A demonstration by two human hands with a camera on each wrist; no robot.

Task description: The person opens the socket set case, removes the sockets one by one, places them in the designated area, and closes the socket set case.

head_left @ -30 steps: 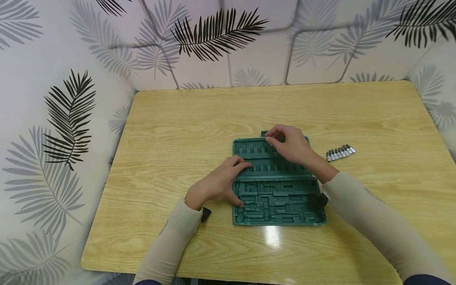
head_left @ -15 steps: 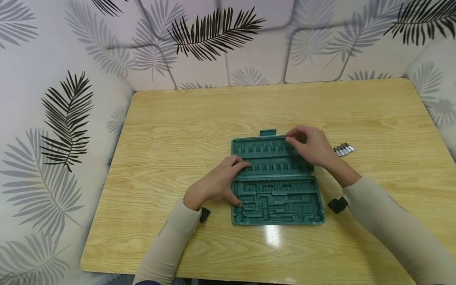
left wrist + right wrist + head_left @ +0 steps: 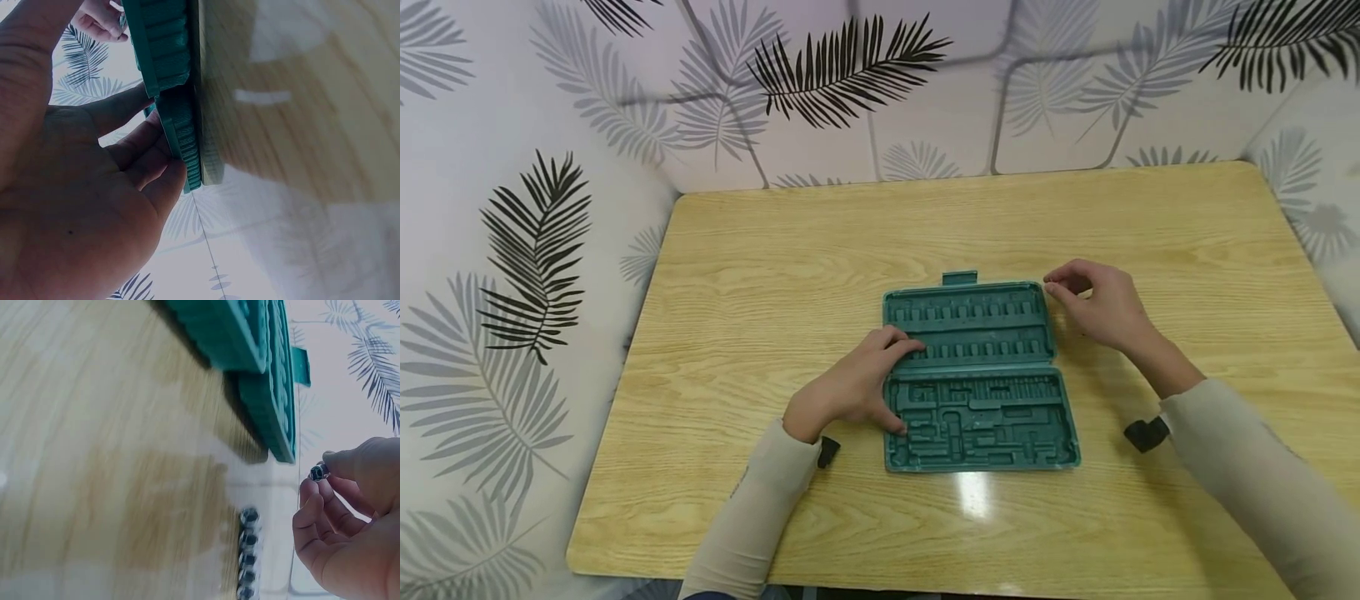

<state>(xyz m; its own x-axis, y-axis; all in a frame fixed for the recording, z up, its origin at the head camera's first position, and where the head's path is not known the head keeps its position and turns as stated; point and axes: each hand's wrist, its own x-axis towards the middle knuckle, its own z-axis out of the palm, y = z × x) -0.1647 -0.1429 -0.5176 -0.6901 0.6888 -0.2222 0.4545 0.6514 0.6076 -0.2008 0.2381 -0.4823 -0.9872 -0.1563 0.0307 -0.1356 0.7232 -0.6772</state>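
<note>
A green plastic socket-set case (image 3: pixel 981 330) lies opened flat on the table, its moulded slots bare. At its left edge, my left hand (image 3: pixel 859 383) holds the rim, thumb by the near half and fingers on the far half. In the left wrist view, those fingertips bend against the side of the case (image 3: pixel 164 47). My right hand (image 3: pixel 1105 304) is raised just past the far right corner. Between its thumb and fingers it pinches a small shiny metal socket (image 3: pixel 319 472), the square hole showing in the right wrist view.
Several metal sockets (image 3: pixel 249 540) stand in a row on the table to the right of the case; in the head view the right hand hides them. A latch tab (image 3: pixel 959 277) sticks out from the far edge. The wooden table (image 3: pixel 775 267) meets a leaf-patterned wall behind.
My right hand has moved right, from over the far half of the case to beyond its right corner, now covering the socket row. The left hand has stayed on the case.
</note>
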